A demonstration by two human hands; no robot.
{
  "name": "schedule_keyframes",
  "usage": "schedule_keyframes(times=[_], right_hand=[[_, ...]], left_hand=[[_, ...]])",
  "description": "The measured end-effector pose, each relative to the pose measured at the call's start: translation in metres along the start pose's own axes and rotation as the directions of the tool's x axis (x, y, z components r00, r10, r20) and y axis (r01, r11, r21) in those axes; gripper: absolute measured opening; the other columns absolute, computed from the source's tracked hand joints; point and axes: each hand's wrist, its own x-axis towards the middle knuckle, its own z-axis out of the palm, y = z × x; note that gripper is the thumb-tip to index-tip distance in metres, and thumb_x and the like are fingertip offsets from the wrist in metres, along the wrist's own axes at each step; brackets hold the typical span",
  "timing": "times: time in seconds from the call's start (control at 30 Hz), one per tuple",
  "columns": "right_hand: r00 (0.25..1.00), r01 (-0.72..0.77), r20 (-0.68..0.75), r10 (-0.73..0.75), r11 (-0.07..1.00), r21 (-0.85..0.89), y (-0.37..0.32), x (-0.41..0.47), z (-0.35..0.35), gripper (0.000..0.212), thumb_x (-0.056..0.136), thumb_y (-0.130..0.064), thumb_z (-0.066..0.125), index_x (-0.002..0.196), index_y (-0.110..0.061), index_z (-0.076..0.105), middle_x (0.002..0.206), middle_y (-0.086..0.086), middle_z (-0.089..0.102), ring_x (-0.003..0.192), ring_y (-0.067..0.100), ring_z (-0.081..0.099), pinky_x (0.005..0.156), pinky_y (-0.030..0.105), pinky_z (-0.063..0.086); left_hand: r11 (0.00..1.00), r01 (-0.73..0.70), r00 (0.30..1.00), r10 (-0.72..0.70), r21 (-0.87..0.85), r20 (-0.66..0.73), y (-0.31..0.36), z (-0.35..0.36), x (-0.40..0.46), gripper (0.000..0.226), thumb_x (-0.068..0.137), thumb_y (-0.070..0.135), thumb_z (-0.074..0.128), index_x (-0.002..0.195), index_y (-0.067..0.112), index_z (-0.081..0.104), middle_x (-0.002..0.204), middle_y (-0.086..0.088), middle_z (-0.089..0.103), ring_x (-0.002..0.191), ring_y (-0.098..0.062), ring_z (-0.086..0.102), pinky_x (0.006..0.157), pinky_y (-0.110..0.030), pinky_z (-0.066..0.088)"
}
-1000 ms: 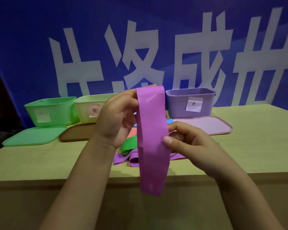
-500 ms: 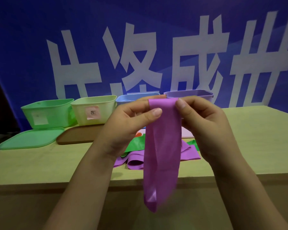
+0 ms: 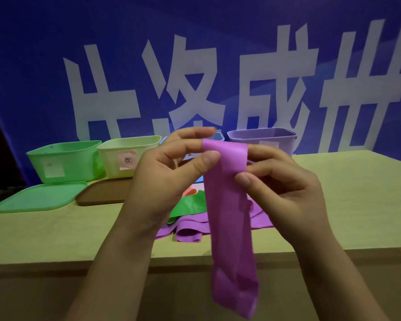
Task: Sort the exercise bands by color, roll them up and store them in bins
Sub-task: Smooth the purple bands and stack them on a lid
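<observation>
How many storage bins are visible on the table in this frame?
4, in a row at the table's back edge: green bin far left, pale yellow bin beside it, blue bin mostly hidden behind the hands, purple bin on the right. Others may be hidden.

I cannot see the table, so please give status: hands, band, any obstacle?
Left hand and right hand pinch top of purple band, hanging unrolled. Purple bin open behind. Nothing in the way.

Count: four open plastic bins – green [image 3: 64, 159], pale yellow [image 3: 127, 156], blue [image 3: 218, 136], lavender [image 3: 263, 137]; two flat lids, green [image 3: 41, 196] and brown [image 3: 103, 192]; one purple stretch band held up [image 3: 229, 216]; loose bands piled on the surface [image 3: 357, 200], number unclear.
</observation>
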Motion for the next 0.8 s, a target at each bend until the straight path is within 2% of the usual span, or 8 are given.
schedule_keyframes(times=[0.03, 0.1, 0.23, 0.33, 0.43, 0.53, 0.67, 0.8], right_hand=[[1.000, -0.002, -0.002, 0.002, 1.000, 0.007, 0.000, 0.000, -0.001, 0.020, 0.083, -0.037, 0.062, 0.093, -0.022, 0.068, 0.105, -0.008, 0.065, 0.102, 0.015, 0.062, 0.076, 0.027, 0.054], [0.999, -0.018, -0.026, 0.018, 1.000, 0.019, 0.000, 0.000, -0.004, 0.017, 0.084, -0.032, 0.061, 0.093, -0.021, 0.069, 0.101, -0.005, 0.065, 0.099, 0.014, 0.063, 0.075, 0.021, 0.053], [0.996, -0.042, -0.075, 0.043, 0.999, 0.020, 0.000, 0.001, -0.003, 0.013, 0.083, -0.029, 0.061, 0.089, -0.022, 0.070, 0.093, -0.004, 0.067, 0.090, 0.012, 0.063, 0.070, 0.021, 0.053], [0.990, -0.051, -0.132, 0.052, 0.999, 0.013, -0.001, 0.001, 0.002, 0.018, 0.081, -0.043, 0.061, 0.090, -0.030, 0.070, 0.089, -0.010, 0.063, 0.087, 0.010, 0.061, 0.068, 0.019, 0.050], [0.980, -0.075, -0.179, 0.086, 0.995, 0.068, -0.002, 0.001, 0.004, 0.010, 0.076, -0.046, 0.064, 0.083, -0.044, 0.070, 0.092, -0.018, 0.060, 0.092, 0.004, 0.059, 0.070, 0.013, 0.048], [0.971, -0.113, -0.196, 0.140, 0.983, 0.142, -0.002, 0.000, 0.006, 0.010, 0.077, -0.034, 0.070, 0.087, -0.033, 0.073, 0.093, -0.011, 0.067, 0.092, 0.009, 0.063, 0.071, 0.017, 0.050], [0.962, -0.135, -0.225, 0.157, 0.984, 0.113, -0.006, -0.001, 0.011, 0.012, 0.079, -0.020, 0.066, 0.088, -0.027, 0.071, 0.086, -0.006, 0.070, 0.083, 0.009, 0.065, 0.067, 0.016, 0.050], [0.956, -0.126, -0.255, 0.142, 0.989, 0.080, -0.009, 0.001, 0.013, 0.011, 0.079, -0.024, 0.065, 0.089, -0.029, 0.069, 0.085, -0.007, 0.070, 0.082, 0.010, 0.066, 0.065, 0.016, 0.051]], left_hand=[[1.000, 0.001, 0.999, -0.002, 0.011, 0.035, 0.002, 0.000, -0.001, 0.023, 0.066, 0.026, 0.075, 0.089, 0.028, 0.075, 0.109, 0.008, 0.067, 0.104, -0.012, 0.063, 0.079, -0.031, 0.055], [0.999, -0.004, 0.996, 0.000, 0.046, 0.088, 0.005, 0.002, -0.003, 0.028, 0.065, 0.020, 0.081, 0.091, 0.024, 0.074, 0.100, 0.006, 0.070, 0.097, -0.011, 0.066, 0.077, -0.024, 0.054], [0.996, -0.014, 0.999, 0.011, 0.085, 0.032, 0.011, 0.008, -0.004, 0.016, 0.064, 0.024, 0.068, 0.080, 0.023, 0.068, 0.078, 0.015, 0.071, 0.077, -0.002, 0.067, 0.067, -0.013, 0.052], [0.994, -0.017, 1.000, 0.016, 0.108, 0.013, 0.010, 0.010, -0.003, 0.018, 0.063, 0.028, 0.067, 0.078, 0.019, 0.067, 0.076, 0.014, 0.071, 0.075, -0.002, 0.067, 0.066, -0.015, 0.053], [0.999, -0.016, 0.999, 0.014, 0.047, 0.039, 0.008, 0.010, -0.004, 0.010, 0.064, 0.024, 0.068, 0.073, 0.022, 0.072, 0.077, 0.011, 0.071, 0.074, -0.004, 0.067, 0.066, -0.015, 0.052], [1.000, -0.004, 0.998, 0.005, -0.005, 0.068, 0.006, 0.008, -0.004, 0.012, 0.065, 0.020, 0.069, 0.073, 0.024, 0.076, 0.077, 0.010, 0.072, 0.075, -0.004, 0.067, 0.065, -0.014, 0.051], [0.997, -0.017, 0.999, 0.019, 0.078, -0.034, 0.003, 0.008, -0.004, 0.012, 0.065, 0.025, 0.082, 0.072, 0.025, 0.073, 0.072, 0.008, 0.071, 0.070, -0.009, 0.066, 0.062, -0.030, 0.058], [0.994, -0.042, 0.988, 0.055, 0.097, -0.141, 0.005, 0.016, -0.004, 0.023, 0.062, 0.028, 0.071, 0.078, 0.020, 0.056, 0.067, 0.008, 0.065, 0.067, -0.006, 0.064, 0.061, -0.021, 0.055]])
